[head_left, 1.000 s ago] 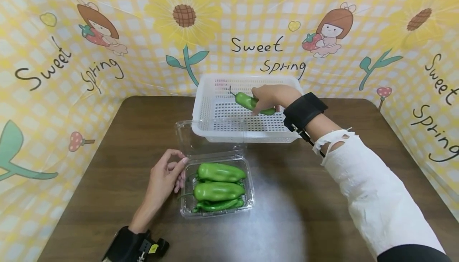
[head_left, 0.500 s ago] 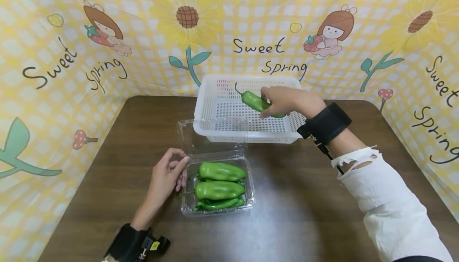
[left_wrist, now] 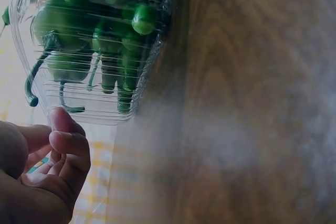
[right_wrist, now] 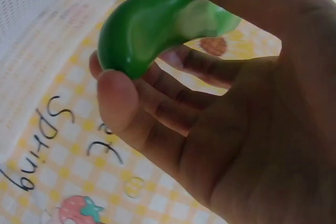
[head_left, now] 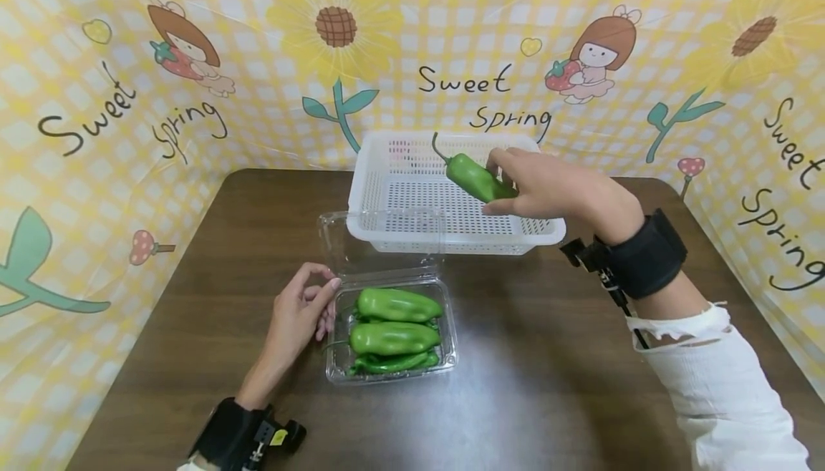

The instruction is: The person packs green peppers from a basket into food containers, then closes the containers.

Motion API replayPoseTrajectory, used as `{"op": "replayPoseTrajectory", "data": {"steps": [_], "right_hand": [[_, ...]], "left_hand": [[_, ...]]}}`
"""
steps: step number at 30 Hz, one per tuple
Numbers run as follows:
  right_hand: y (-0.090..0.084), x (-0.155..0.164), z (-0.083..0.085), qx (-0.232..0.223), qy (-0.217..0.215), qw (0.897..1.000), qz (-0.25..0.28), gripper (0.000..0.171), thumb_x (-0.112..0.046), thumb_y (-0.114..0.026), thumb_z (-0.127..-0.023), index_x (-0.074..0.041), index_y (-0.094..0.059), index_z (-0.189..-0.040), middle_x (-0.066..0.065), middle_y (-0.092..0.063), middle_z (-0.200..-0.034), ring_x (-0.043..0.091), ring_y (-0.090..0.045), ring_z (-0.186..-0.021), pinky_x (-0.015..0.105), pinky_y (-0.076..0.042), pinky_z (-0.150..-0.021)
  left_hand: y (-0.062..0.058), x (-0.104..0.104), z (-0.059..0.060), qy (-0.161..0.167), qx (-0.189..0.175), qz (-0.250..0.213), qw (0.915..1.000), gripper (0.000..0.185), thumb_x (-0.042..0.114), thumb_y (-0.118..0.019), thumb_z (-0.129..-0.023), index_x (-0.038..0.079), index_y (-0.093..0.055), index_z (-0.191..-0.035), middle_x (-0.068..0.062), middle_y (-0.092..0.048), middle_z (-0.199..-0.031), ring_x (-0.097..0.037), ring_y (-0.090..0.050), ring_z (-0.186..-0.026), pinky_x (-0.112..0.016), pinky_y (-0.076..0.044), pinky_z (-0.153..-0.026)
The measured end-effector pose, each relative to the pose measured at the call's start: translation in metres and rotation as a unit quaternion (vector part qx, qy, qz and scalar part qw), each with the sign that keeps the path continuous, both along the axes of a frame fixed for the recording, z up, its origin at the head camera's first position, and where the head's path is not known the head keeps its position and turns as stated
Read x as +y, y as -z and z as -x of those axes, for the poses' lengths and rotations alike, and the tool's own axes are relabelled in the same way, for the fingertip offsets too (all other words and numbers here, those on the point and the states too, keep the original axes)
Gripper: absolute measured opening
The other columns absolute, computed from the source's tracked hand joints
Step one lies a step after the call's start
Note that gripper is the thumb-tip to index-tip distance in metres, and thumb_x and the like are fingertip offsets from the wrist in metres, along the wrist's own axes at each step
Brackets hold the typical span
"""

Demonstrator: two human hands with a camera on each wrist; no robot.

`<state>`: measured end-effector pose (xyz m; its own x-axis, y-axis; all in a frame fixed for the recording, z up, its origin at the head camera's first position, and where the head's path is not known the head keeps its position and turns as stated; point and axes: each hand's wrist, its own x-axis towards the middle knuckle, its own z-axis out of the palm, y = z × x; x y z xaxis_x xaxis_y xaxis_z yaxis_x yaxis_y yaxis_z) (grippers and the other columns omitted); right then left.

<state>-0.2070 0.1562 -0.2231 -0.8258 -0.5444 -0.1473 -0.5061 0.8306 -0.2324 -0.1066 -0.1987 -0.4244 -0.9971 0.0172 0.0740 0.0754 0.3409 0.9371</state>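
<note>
My right hand grips a long green pepper above the white basket, its curved stem pointing up and to the left. In the right wrist view the thumb and fingers hold the glossy pepper by its sides. Nearer to me, a clear plastic clamshell box stands with its lid folded back, and several green peppers lie inside. My left hand pinches the box's left rim near the hinge. The left wrist view shows its fingertips at the rim, with pepper stems close by.
A white perforated basket stands at the back of the brown wooden table. The box's raised lid overlaps the basket's front left corner in the head view. Behind and at both sides hangs a yellow checked cloth with printed flowers.
My right hand has moved right and slightly toward me with the pepper, its wrist turning so the stem points higher. The left hand and the box have stayed in place.
</note>
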Motion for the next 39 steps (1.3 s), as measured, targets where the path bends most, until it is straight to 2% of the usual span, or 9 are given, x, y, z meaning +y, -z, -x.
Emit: {"op": "replayPoseTrajectory", "data": {"steps": [5, 12, 16, 26, 35, 39], "right_hand": [[-0.001, 0.003, -0.027, 0.009, -0.003, 1.000, 0.027, 0.043, -0.036, -0.070, -0.093, -0.010, -0.050, -0.120, 0.011, -0.056, -0.108, 0.022, -0.057, -0.084, 0.037, -0.048, -0.071], [0.018, -0.010, -0.050, 0.004, -0.084, 0.994, 0.064, 0.040, -0.033, -0.073, -0.091, -0.009, -0.053, -0.115, 0.004, -0.056, -0.100, 0.016, -0.055, -0.084, 0.032, -0.049, -0.074], [0.030, -0.022, -0.061, -0.002, -0.103, 0.993, 0.054, 0.041, -0.034, -0.074, -0.090, -0.010, -0.052, -0.115, 0.002, -0.053, -0.097, 0.014, -0.052, -0.078, 0.029, -0.047, -0.069], [0.056, -0.048, -0.068, -0.015, -0.130, 0.991, 0.023, 0.042, -0.036, -0.073, -0.090, -0.012, -0.050, -0.117, -0.001, -0.048, -0.093, 0.011, -0.047, -0.070, 0.024, -0.041, -0.059], [0.081, -0.069, -0.075, -0.032, -0.167, 0.985, 0.000, 0.049, -0.038, -0.072, -0.090, -0.011, -0.049, -0.123, 0.001, -0.048, -0.100, 0.011, -0.050, -0.071, 0.025, -0.046, -0.063], [0.094, -0.078, -0.078, -0.017, -0.189, 0.982, -0.020, 0.051, -0.041, -0.071, -0.091, -0.010, -0.050, -0.126, 0.002, -0.050, -0.103, 0.010, -0.051, -0.074, 0.026, -0.048, -0.065]], "left_hand": [[0.000, 0.000, 0.003, 0.002, 0.000, -0.003, 1.0000, 0.020, 0.029, -0.058, -0.101, 0.013, -0.054, -0.114, -0.015, -0.060, -0.061, -0.025, -0.053, -0.039, -0.034, -0.046, -0.035], [-0.002, -0.002, 0.003, 0.011, 0.004, -0.008, 0.9999, 0.022, 0.026, -0.058, -0.101, 0.011, -0.053, -0.116, -0.018, -0.061, -0.063, -0.027, -0.054, -0.040, -0.034, -0.046, -0.034], [-0.002, -0.001, 0.002, 0.012, 0.002, -0.013, 0.9998, 0.023, 0.026, -0.058, -0.102, 0.011, -0.053, -0.117, -0.018, -0.061, -0.063, -0.028, -0.055, -0.040, -0.034, -0.046, -0.034], [0.000, -0.001, 0.002, 0.006, -0.003, -0.013, 0.9999, 0.022, 0.026, -0.058, -0.101, 0.011, -0.053, -0.116, -0.018, -0.062, -0.063, -0.026, -0.055, -0.040, -0.034, -0.046, -0.034], [0.000, 0.000, 0.002, -0.001, -0.007, -0.017, 0.9998, 0.021, 0.026, -0.059, -0.101, 0.011, -0.054, -0.115, -0.018, -0.061, -0.063, -0.024, -0.054, -0.039, -0.034, -0.046, -0.034], [0.000, 0.001, 0.002, -0.006, -0.011, -0.015, 0.9998, 0.021, 0.028, -0.059, -0.101, 0.013, -0.054, -0.114, -0.017, -0.061, -0.062, -0.025, -0.054, -0.040, -0.035, -0.046, -0.034]]}}
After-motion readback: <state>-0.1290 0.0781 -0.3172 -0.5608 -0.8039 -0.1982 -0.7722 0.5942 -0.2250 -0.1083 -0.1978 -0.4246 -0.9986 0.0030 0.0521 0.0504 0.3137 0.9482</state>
